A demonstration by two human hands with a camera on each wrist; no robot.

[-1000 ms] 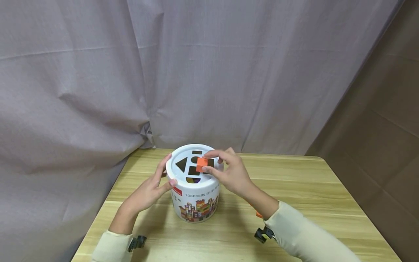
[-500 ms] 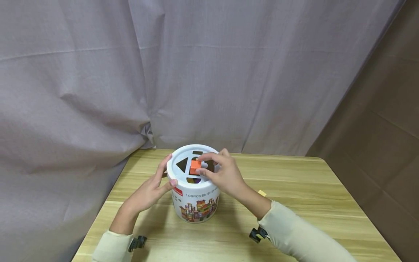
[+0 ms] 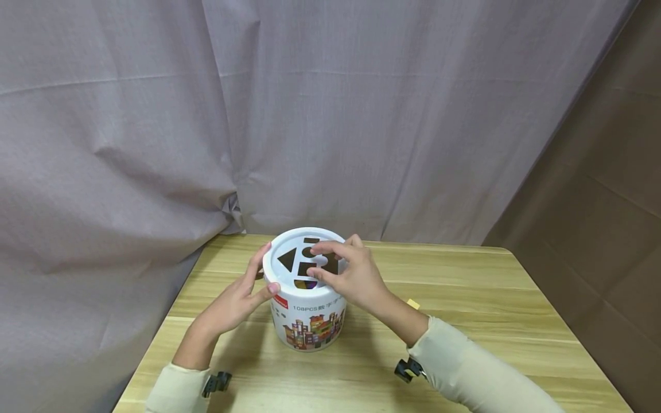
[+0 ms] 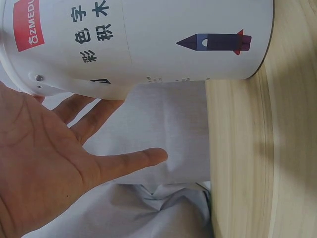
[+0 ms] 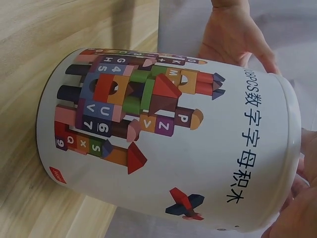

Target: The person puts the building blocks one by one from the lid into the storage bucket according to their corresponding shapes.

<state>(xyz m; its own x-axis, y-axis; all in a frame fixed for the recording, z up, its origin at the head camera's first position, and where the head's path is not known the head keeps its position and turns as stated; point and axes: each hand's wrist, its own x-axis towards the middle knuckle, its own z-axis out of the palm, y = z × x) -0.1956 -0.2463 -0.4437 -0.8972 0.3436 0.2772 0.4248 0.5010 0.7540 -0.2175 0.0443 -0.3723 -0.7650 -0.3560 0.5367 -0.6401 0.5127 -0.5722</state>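
Observation:
A white toy-block bucket [image 3: 281, 324] stands upright on the wooden table, printed with a colourful block castle. Its white lid [image 3: 279, 276] has several cut-out shapes, including a triangle and a square; coloured pieces [image 3: 306, 284] show through the front slot. My left hand [image 3: 232, 307] rests at the left rim, thumb on the lid edge and fingers stretched along the side. In the left wrist view, the little finger stands out straight beside the bucket [image 4: 163, 44]. Over the lid's right half, my right hand [image 3: 358, 281] holds nothing; thumb and forefinger stay apart near the square hole.
A small yellow block [image 3: 413, 304] lies on the table [image 3: 465, 287], partly hidden behind my right forearm. Grey curtains [image 3: 361, 115] hang behind the table. A black wrist camera [image 3: 217, 383] is strapped near each sleeve cuff.
My right hand moved left with an orange block to above the square hole, then let it go; the block is out of sight now. My left hand stays at the rim.

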